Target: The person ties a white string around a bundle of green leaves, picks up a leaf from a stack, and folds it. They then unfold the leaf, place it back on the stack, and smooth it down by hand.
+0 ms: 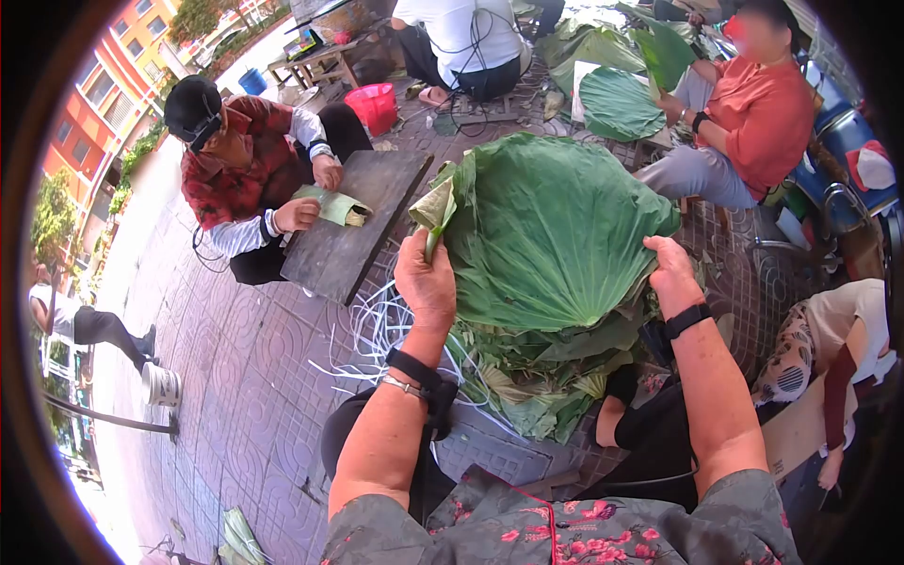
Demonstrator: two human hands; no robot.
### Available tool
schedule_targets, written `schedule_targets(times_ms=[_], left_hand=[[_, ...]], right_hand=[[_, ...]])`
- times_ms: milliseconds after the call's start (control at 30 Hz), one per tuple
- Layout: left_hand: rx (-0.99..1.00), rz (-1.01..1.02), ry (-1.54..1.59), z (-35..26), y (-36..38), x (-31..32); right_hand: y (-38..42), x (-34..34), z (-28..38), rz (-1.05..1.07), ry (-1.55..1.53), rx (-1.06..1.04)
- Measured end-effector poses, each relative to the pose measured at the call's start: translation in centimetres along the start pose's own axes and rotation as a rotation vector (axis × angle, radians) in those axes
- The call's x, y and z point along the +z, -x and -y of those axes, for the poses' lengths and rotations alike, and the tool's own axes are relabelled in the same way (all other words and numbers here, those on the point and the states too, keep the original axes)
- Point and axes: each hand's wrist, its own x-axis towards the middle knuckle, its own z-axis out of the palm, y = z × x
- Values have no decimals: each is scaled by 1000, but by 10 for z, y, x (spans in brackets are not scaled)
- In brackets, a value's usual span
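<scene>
A large green lotus leaf (556, 235) is spread in front of me, its veins fanning out from a pale point near its lower edge. My left hand (426, 280) pinches its left side, where a curled, brownish leaf edge (433, 202) stands up above the fingers. On the opposite side, my right hand (672, 273) grips the leaf's right edge between thumb and fingers. Beneath it lies a pile of crumpled leaves (537, 386), partly hidden by the big leaf. White plastic strips (386, 330) lie tangled beside the pile, near my left forearm.
At left, a seated person (240, 169) handles a leaf piece on a dark board (353, 240). Another person (753, 113) at right holds leaves. Someone in a white shirt (461, 38) sits ahead, near a red bag (372, 108). A white bucket (161, 386) stands far left.
</scene>
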Motion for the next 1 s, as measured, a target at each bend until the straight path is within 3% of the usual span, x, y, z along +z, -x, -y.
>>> schedule_targets(times_ms=[67,167,267,367,467,533,667,800,1000], left_hand=[[-112,-20,158,11,-1,3],[-102,-49,85,18,-2,1],[67,10,-177,4,4,-2],[181,73,-236,-14,10,-1],[256,100,-221,-24,12,2],[290,166,-259,-28,15,4],[394,278,-316,-38,23,8],[473,312,-317,-41,28,14],[473,351,-308,-42,28,14]], right_hand=[[-3,-1,0,-11,17,-3],[-1,0,4,-150,185,-92],[30,32,17,-350,613,-602],[49,55,28,-503,1135,-1411],[77,79,24,-55,1127,-1532],[104,102,5,261,826,-1023],[140,137,-15,498,598,-638],[136,145,-29,491,831,-707],[118,143,-41,484,658,-501]])
